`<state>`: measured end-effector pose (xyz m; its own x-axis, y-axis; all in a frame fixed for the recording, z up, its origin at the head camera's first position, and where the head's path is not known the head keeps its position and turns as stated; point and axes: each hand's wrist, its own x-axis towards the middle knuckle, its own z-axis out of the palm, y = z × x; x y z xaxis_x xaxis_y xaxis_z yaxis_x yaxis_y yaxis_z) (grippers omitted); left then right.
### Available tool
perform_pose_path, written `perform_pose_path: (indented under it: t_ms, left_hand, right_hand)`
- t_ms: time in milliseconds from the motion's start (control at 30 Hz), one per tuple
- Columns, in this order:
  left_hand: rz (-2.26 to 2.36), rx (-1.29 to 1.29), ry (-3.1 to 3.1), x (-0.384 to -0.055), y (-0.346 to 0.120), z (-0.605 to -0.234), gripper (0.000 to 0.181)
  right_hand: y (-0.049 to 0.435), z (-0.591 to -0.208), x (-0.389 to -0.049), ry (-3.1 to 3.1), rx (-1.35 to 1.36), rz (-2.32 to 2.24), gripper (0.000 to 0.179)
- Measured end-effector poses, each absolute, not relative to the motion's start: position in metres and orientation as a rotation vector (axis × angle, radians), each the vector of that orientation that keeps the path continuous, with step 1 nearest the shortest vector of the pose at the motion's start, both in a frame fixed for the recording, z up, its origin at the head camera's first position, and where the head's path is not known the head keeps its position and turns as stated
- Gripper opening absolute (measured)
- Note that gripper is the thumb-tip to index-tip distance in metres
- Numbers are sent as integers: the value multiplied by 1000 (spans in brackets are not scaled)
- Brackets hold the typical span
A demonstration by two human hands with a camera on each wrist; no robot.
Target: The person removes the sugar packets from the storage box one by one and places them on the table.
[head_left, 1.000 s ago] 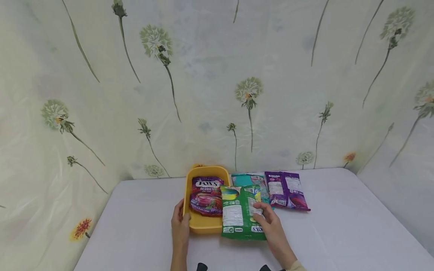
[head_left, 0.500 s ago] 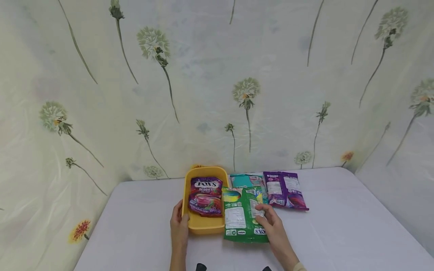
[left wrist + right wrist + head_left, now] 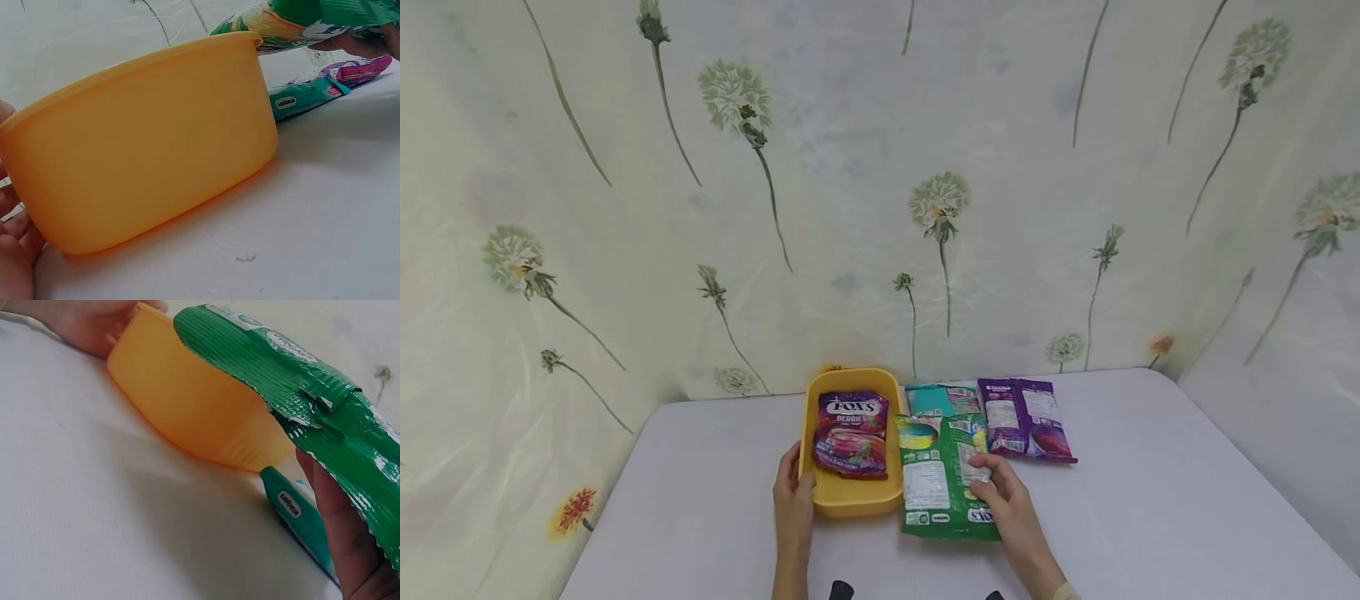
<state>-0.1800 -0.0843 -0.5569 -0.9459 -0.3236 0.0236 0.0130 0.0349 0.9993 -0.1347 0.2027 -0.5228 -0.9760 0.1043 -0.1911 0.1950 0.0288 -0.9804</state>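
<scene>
In the head view my left hand point(image 3: 793, 500) grips the left side of a yellow plastic container point(image 3: 850, 502), thumb by the rim and fingers along the outer wall. Inside the container lies a purple Fox's Berries candy bag point(image 3: 852, 435), its front facing up. My right hand point(image 3: 1011, 504) holds a green Fox's candy bag point(image 3: 928, 483), back side up, just right of the container. The right wrist view shows this green bag point(image 3: 300, 387) raised off the table, fingers underneath it. From the left wrist, the bag's end point(image 3: 287, 25) appears at the container's rim.
Behind the green bag, a teal candy bag point(image 3: 936, 398) lies partly covered on the white-clothed table point(image 3: 1120, 500). To its right is another purple bag point(image 3: 1028, 419), back side up. A curtain with dandelion prints point(image 3: 850, 208) hangs behind the table's far edge.
The green bag in my right hand has shifted slightly right and toward me, uncovering more of the container's right edge. My left hand keeps its grip on the container.
</scene>
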Motion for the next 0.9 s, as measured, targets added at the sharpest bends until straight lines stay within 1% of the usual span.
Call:
perform_pose_path:
  t_ms: [400, 667, 900]
  left_hand:
    - [-1998, 338, -2082, -179, -83, -554, 56]
    - [-1995, 333, -2071, -180, -85, -556, 56]
    - [-2003, 328, -2068, -179, -84, -555, 55]
  right_hand:
    - [213, -526, -131, 2269, 368, -2082, 39]
    - [217, -536, -126, 2319, 295, -2030, 38]
    - [224, -542, -123, 2329, 336, -1976, 37]
